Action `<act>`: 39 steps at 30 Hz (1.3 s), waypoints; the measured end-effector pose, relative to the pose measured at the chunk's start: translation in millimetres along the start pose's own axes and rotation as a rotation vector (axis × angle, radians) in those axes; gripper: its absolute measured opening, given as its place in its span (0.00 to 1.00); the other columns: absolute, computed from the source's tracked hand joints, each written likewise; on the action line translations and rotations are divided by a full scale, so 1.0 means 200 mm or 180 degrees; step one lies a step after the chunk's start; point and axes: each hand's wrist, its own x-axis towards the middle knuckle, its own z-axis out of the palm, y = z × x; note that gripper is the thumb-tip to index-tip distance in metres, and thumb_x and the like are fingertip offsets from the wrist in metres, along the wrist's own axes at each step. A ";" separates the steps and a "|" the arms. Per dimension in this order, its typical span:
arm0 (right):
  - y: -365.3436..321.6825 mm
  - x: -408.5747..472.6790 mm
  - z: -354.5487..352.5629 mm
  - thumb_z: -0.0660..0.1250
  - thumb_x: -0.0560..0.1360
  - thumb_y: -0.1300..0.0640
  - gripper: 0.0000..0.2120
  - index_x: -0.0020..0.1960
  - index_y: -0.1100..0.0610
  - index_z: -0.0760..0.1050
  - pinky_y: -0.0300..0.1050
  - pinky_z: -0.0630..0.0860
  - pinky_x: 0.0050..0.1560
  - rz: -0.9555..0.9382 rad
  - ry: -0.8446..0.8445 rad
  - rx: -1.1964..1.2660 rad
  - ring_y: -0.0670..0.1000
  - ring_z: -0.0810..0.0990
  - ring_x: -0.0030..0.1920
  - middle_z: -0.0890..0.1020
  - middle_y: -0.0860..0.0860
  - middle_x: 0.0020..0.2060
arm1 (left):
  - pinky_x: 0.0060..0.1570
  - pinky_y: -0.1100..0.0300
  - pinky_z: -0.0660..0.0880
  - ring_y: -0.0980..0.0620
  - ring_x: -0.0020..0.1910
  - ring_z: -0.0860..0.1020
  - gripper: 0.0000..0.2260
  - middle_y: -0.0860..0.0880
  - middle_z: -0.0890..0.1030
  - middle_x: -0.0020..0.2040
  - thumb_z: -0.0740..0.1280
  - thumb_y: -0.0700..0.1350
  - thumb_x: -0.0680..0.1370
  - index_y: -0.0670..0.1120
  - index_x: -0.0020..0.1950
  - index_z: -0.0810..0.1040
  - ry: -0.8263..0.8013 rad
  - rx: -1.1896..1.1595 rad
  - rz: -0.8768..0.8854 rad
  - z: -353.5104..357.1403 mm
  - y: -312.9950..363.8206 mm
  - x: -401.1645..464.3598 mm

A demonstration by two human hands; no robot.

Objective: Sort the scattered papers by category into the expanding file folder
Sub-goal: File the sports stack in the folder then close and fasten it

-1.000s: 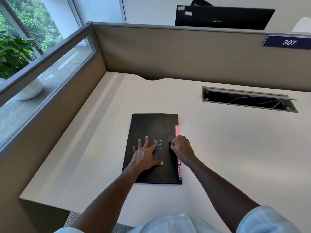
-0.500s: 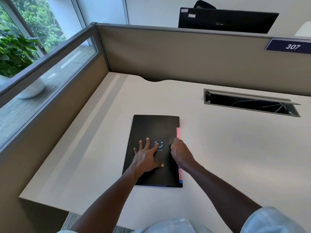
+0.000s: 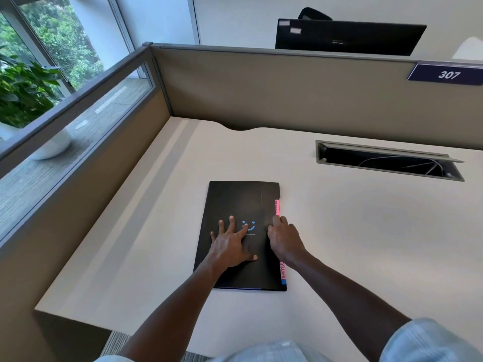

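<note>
Our fingers on the left hand lie spread and flat on the cover of the black expanding file folder, pressing it to the desk and gripping nothing. The right hand is curled at the folder's right edge, fingertips against the cover just beside the pink tabs; whether they pinch the flap or only rest there we cannot tell, since the knuckles hide the contact.

The folder lies closed and flat in the middle of the desk, near our edge, its long side running away from us. We see no loose papers on the desk, so we judge the sorting is either done or the sheets lie out of frame.

If the step is to lift the cover, we should keep the left palm down as an anchor, hook the right fingertips under the free edge near the tabs, and raise it slowly so the pockets do not splay and the tabs do not bend.

As for contents, only the pink tabs and a blue one show along the right edge. Farther off, the open cable tray sunk in the desk holds a few loose cables.
</note>
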 end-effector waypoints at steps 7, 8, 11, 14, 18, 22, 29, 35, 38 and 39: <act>0.03 0.05 -0.04 0.59 0.73 0.63 0.12 0.52 0.60 0.78 0.49 0.73 0.49 0.0201 -0.0394 0.0081 0.56 0.71 0.57 0.72 0.56 0.56 | 0.73 0.36 0.58 0.36 0.79 0.50 0.39 0.44 0.50 0.81 0.70 0.64 0.72 0.56 0.79 0.59 0.0080 -0.0092 0.0139 -0.04 -0.05 -0.03; 0.04 0.06 -0.05 0.61 0.72 0.62 0.12 0.52 0.60 0.79 0.48 0.74 0.48 0.0400 -0.0340 0.0364 0.57 0.72 0.57 0.72 0.57 0.54 | 0.73 0.41 0.62 0.38 0.78 0.56 0.36 0.44 0.56 0.81 0.71 0.61 0.72 0.54 0.77 0.64 0.0231 -0.0213 0.0133 -0.06 -0.06 -0.04; 0.06 0.08 -0.08 0.64 0.72 0.60 0.13 0.55 0.62 0.79 0.47 0.75 0.51 0.1252 0.0116 0.1290 0.60 0.76 0.56 0.76 0.59 0.53 | 0.64 0.54 0.72 0.43 0.67 0.74 0.24 0.44 0.75 0.69 0.73 0.52 0.74 0.45 0.66 0.76 0.0976 -0.0871 -0.0061 -0.10 -0.14 -0.07; 0.10 0.08 -0.08 0.66 0.73 0.59 0.19 0.62 0.65 0.75 0.46 0.71 0.57 0.1850 0.0284 0.1760 0.59 0.75 0.62 0.78 0.60 0.59 | 0.63 0.53 0.72 0.43 0.63 0.76 0.23 0.43 0.78 0.64 0.72 0.47 0.75 0.41 0.67 0.75 0.1457 -0.1496 -0.0596 -0.14 -0.20 -0.09; 0.14 0.08 -0.07 0.68 0.74 0.56 0.10 0.50 0.62 0.77 0.44 0.69 0.50 0.2325 0.0315 0.2200 0.58 0.75 0.52 0.79 0.58 0.48 | 0.66 0.51 0.70 0.41 0.67 0.73 0.26 0.40 0.75 0.68 0.69 0.47 0.78 0.39 0.73 0.69 0.1404 -0.2284 -0.1228 -0.16 -0.29 -0.09; 0.14 0.08 -0.06 0.70 0.70 0.57 0.17 0.29 0.59 0.65 0.43 0.63 0.34 0.2483 0.0278 0.2492 0.53 0.67 0.31 0.69 0.54 0.27 | 0.65 0.53 0.70 0.42 0.65 0.75 0.20 0.41 0.79 0.64 0.68 0.45 0.78 0.38 0.69 0.74 0.1351 -0.2802 -0.1471 -0.15 -0.35 -0.05; 0.10 0.11 -0.03 0.77 0.63 0.54 0.20 0.27 0.58 0.66 0.43 0.65 0.32 0.2385 -0.0056 0.2424 0.53 0.72 0.29 0.70 0.53 0.24 | 0.64 0.54 0.72 0.42 0.65 0.75 0.21 0.42 0.77 0.66 0.71 0.40 0.76 0.39 0.69 0.76 0.1173 -0.3245 -0.1656 -0.15 -0.40 0.00; 0.01 0.09 -0.05 0.78 0.64 0.51 0.20 0.28 0.59 0.70 0.40 0.62 0.29 0.2345 -0.0040 0.2086 0.54 0.73 0.33 0.72 0.50 0.25 | 0.59 0.55 0.77 0.42 0.58 0.80 0.18 0.42 0.81 0.60 0.69 0.34 0.77 0.39 0.67 0.77 0.0975 -0.3752 -0.1691 -0.17 -0.41 0.03; -0.05 0.11 -0.03 0.79 0.61 0.50 0.19 0.34 0.66 0.79 0.43 0.69 0.35 0.2312 0.0002 0.2201 0.57 0.80 0.37 0.82 0.58 0.31 | 0.57 0.54 0.79 0.43 0.53 0.81 0.17 0.44 0.82 0.56 0.67 0.33 0.76 0.41 0.65 0.79 0.1080 -0.3884 -0.1706 -0.19 -0.46 0.03; -0.08 0.12 -0.02 0.79 0.59 0.48 0.21 0.36 0.67 0.79 0.45 0.73 0.35 0.2290 0.0021 0.2286 0.57 0.81 0.37 0.83 0.60 0.34 | 0.56 0.56 0.79 0.44 0.53 0.81 0.17 0.44 0.82 0.56 0.67 0.33 0.76 0.41 0.65 0.79 0.1128 -0.3834 -0.1714 -0.21 -0.49 0.02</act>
